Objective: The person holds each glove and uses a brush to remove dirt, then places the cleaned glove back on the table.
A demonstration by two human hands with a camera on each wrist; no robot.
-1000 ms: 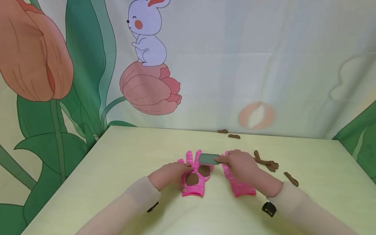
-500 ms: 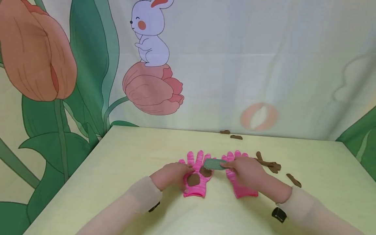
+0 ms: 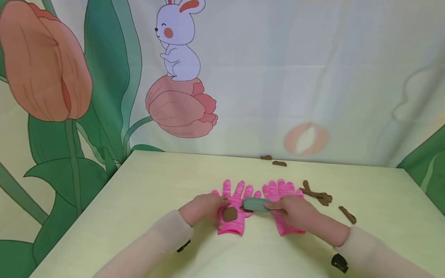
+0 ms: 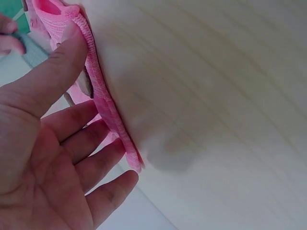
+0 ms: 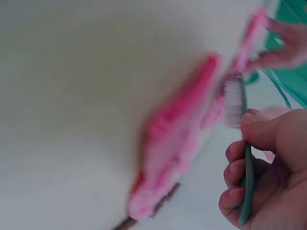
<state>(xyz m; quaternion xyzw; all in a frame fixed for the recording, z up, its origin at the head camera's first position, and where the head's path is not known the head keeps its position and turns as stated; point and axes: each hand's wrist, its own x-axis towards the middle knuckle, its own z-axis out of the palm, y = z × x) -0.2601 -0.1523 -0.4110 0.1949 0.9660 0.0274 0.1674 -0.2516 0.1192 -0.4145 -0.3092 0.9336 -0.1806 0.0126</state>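
Note:
Two pink knitted gloves lie side by side on the table. On the left glove (image 3: 233, 228) are a round flat brown patch (image 3: 230, 214) and a second brown piece (image 3: 247, 211), mostly covered by a green brush (image 3: 256, 204). My right hand (image 3: 295, 210) grips the brush by its handle (image 5: 247, 184), bristles toward the left glove. Beneath that hand is the right glove (image 3: 282, 189), partly hidden. My left hand (image 3: 203, 208) rests along the left glove's outer edge, its thumb (image 4: 72, 45) on the cuff side and its loosely extended fingers touching the glove.
Several brown strips lie about: crossed ones (image 3: 316, 194) right of the gloves, a single strip (image 3: 347, 214) further right, and two short ones near the back, one of them a small strip (image 3: 279, 163). A printed curtain (image 3: 243, 96) hangs behind the table (image 3: 167, 177).
My right hand has drawn the brush down from the left glove's fingers onto the upper brown piece, now largely covered. The left hand has stayed in place on the glove.

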